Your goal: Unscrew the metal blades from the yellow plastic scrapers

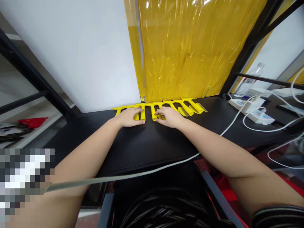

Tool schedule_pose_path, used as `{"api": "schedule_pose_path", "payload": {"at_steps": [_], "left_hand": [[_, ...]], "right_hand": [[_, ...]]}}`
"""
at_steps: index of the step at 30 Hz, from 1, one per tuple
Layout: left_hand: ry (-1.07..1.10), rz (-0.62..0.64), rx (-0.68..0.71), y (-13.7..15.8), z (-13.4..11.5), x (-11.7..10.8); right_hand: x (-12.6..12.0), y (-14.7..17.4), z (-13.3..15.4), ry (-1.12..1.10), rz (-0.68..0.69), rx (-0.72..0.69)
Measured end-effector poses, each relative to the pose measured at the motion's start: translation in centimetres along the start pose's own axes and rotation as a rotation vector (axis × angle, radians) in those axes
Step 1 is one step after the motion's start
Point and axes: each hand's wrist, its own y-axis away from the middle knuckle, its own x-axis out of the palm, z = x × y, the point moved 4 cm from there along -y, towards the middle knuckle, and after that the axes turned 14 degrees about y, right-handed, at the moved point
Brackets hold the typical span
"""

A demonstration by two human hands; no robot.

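A row of yellow T-shaped tools that look like scrapers (pixel 187 109) lies on the black tabletop, heads against the back and handles toward me. My left hand (pixel 129 117) rests on the left part of the row. Its thumb and curled fingers close about one yellow handle (pixel 142 116). My right hand (pixel 169 116) is just right of it, thumb and fingers bent around another handle (pixel 153 114). Dark table shows between the two handles. My palms partly hide the tools under them. Thin, shiny blade-like edges show at the right end.
Behind the row stand a white panel (pixel 71 47) and a yellow film-covered panel (pixel 185 47). Power strips (pixel 257 115) and a plastic bottle (pixel 249 80) are at right. A white cable (pixel 166 165) crosses in front of the table. Black frame bars (pixel 33 69) flank both sides.
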Motion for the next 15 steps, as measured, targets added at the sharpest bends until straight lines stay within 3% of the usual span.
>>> {"api": "schedule_pose_path", "payload": {"at_steps": [9, 15], "left_hand": [[-0.015, 0.029, -0.112, 1.3, 1.9, 1.3], [-0.017, 0.031, -0.094, 2.0, 2.8, 1.3]], "right_hand": [[0.8, -0.3, 0.1, 0.049, 0.034, -0.032], [0.9, -0.2, -0.1, 0.028, 0.026, -0.026]]}}
